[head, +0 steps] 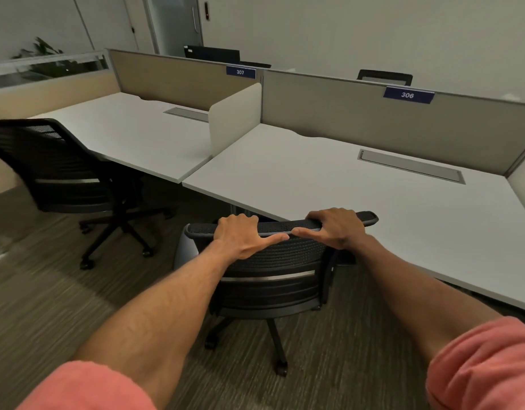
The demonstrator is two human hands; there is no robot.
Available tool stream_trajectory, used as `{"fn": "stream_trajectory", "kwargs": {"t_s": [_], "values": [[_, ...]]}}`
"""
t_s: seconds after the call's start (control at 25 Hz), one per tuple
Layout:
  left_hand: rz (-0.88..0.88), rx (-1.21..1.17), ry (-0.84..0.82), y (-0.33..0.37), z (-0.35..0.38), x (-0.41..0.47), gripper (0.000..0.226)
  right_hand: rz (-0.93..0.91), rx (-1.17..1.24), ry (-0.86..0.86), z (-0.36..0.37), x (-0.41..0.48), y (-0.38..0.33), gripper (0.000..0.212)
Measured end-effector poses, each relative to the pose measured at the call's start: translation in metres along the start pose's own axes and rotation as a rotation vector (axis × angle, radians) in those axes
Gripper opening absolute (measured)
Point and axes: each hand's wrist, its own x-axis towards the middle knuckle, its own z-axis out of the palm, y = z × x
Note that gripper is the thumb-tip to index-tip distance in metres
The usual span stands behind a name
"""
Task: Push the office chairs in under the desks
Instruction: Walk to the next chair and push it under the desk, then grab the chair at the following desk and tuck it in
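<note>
Chair (273,261) seat hidden under desk (373,208)

Plant (41,50) far left; glass door (178,22) behind partitions (373,119).

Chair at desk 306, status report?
Left hand and right hand gripping mesh chair top rail. Seat partly under desk 306. Nothing blocking.

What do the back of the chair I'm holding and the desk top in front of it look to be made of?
The chair back looks like black woven mesh on a dark, probably plastic frame: rows of small holes show, and a thin silvery band crosses it lower down. The desk top looks like matte white laminate board, smooth with a thin flat edge; its core cannot be told. Left hand and right hand grip the top rail.
</note>
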Motion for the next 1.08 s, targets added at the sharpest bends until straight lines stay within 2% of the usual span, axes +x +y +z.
{"fn": "stream_trajectory", "kwargs": {"t_s": [0.24,0.36,0.48,0.72,1.08], "values": [[-0.014,-0.038,-0.069,-0.002,0.004,0.007,0.095,0.021,0.003,-0.041,0.001,0.002,0.003,0.096],[-0.066,-0.035,-0.134,-0.001,0.001,0.007,0.109,0.078,0.000,-0.084,-0.005,-0.006,-0.004,0.103],[-0.083,-0.043,-0.134,0.007,-0.009,0.003,0.117,0.178,0.031,-0.085,-0.013,-0.025,-0.016,0.101],[0.117,-0.070,-0.082,0.044,-0.030,-0.020,0.101,0.385,0.025,0.031,-0.033,-0.096,-0.045,0.084],[0.458,-0.025,-0.102,0.129,-0.020,-0.121,0.093,0.799,0.008,0.022,-0.030,-0.280,-0.108,0.081]]}}
